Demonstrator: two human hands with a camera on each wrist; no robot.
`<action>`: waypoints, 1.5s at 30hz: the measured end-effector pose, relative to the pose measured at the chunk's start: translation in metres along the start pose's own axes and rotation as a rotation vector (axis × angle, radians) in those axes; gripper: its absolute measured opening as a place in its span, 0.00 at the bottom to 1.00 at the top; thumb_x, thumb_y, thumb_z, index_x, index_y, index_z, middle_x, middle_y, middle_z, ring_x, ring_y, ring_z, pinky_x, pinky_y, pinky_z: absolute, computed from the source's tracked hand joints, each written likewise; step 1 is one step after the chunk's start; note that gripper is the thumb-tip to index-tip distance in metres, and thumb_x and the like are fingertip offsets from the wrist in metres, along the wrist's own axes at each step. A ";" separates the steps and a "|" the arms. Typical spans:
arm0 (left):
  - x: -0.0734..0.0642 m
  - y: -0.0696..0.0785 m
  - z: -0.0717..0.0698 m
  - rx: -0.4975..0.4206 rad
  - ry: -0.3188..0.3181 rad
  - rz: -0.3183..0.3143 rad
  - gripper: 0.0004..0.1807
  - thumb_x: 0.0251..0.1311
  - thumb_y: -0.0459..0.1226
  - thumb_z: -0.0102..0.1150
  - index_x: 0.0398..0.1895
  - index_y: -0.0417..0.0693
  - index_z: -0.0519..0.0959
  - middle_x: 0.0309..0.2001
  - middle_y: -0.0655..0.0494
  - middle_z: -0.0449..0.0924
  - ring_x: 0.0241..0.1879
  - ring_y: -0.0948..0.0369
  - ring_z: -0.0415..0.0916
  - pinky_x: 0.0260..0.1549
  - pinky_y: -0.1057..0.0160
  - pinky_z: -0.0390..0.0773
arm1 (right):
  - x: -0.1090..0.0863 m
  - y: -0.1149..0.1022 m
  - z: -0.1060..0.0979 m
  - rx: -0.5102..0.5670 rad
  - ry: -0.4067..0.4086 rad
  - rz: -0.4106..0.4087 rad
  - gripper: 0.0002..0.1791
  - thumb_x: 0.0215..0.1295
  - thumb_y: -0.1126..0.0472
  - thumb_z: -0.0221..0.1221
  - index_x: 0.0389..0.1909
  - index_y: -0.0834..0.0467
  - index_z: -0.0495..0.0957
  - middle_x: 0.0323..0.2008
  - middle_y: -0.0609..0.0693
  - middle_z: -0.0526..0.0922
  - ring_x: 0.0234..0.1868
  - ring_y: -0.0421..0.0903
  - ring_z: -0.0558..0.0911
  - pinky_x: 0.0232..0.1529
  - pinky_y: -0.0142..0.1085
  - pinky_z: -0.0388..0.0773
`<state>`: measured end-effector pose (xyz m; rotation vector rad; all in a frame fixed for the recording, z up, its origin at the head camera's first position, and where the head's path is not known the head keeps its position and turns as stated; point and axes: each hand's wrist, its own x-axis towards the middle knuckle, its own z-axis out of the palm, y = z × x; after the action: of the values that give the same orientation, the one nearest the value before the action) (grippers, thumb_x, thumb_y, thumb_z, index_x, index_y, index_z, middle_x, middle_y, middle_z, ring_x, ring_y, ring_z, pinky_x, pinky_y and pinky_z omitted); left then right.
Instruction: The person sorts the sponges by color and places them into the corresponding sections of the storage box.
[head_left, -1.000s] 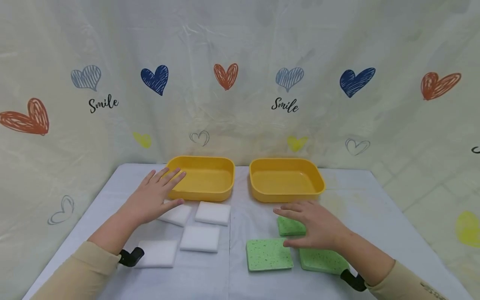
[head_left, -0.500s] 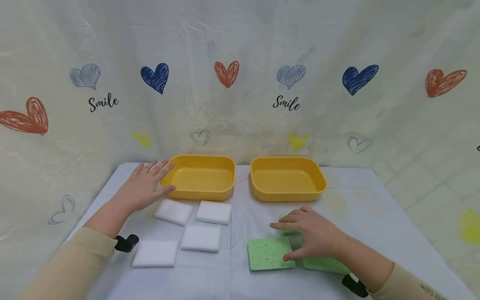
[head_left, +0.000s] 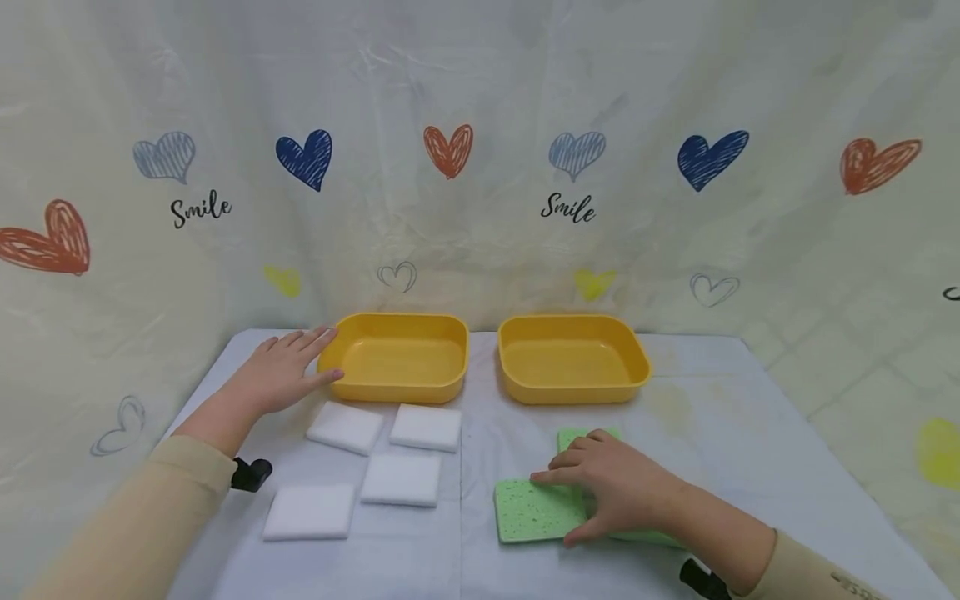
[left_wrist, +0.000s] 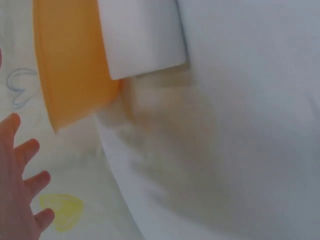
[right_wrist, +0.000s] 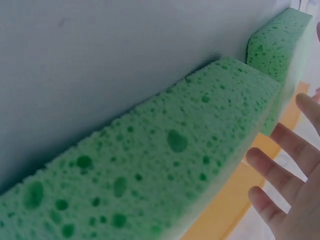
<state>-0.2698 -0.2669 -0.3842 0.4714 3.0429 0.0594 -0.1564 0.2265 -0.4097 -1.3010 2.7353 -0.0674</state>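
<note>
My left hand (head_left: 279,373), fingers spread, is at the left end of the left yellow tray (head_left: 397,392); whether it touches the rim I cannot tell. Below it lie several white sponge pads (head_left: 310,512). My right hand (head_left: 617,487) hovers over the green sponges, its fingers apart and slightly bent. Its thumb and index finger are over the right part of the front-left green sponge (head_left: 528,512); contact is unclear. Partly hidden behind the hand are a rear green sponge (head_left: 573,435) and another green sponge (head_left: 648,537). Nothing is held in either hand.
The right yellow tray (head_left: 573,392) stands beside the left one at the back of the white-covered table (head_left: 390,558). Behind the table hangs a sheet (head_left: 495,75) printed with hearts. A black wrist mount (head_left: 251,474) sits on the left forearm.
The right hand has come down and nearer over the front-left green sponge. My left hand has drawn left from above its tray to the tray's left end. The sponges lie as before.
</note>
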 end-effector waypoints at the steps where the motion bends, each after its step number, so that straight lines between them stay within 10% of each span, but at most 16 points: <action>1: 0.000 -0.002 0.002 -0.003 -0.008 -0.007 0.47 0.67 0.67 0.43 0.80 0.50 0.49 0.77 0.41 0.51 0.73 0.36 0.48 0.68 0.31 0.44 | 0.000 0.000 0.001 0.001 -0.001 -0.001 0.42 0.49 0.21 0.58 0.66 0.31 0.72 0.55 0.35 0.80 0.54 0.42 0.76 0.58 0.50 0.70; 18: 0.010 -0.021 0.019 -0.062 -0.124 -0.097 0.55 0.62 0.73 0.37 0.80 0.44 0.44 0.75 0.33 0.49 0.71 0.32 0.48 0.65 0.27 0.48 | 0.000 0.002 -0.001 0.007 -0.077 0.023 0.41 0.51 0.25 0.62 0.68 0.30 0.68 0.54 0.34 0.79 0.53 0.40 0.75 0.60 0.49 0.69; 45: 0.028 -0.006 0.028 -0.164 -0.173 -0.128 0.61 0.61 0.74 0.37 0.78 0.37 0.36 0.76 0.31 0.37 0.72 0.30 0.40 0.66 0.28 0.44 | -0.008 0.004 -0.008 -0.062 0.000 0.042 0.37 0.55 0.38 0.68 0.67 0.30 0.70 0.55 0.36 0.80 0.53 0.42 0.75 0.57 0.48 0.70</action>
<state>-0.2969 -0.2632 -0.4135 0.2547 2.8602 0.2466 -0.1555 0.2350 -0.4019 -1.2581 2.7842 0.0217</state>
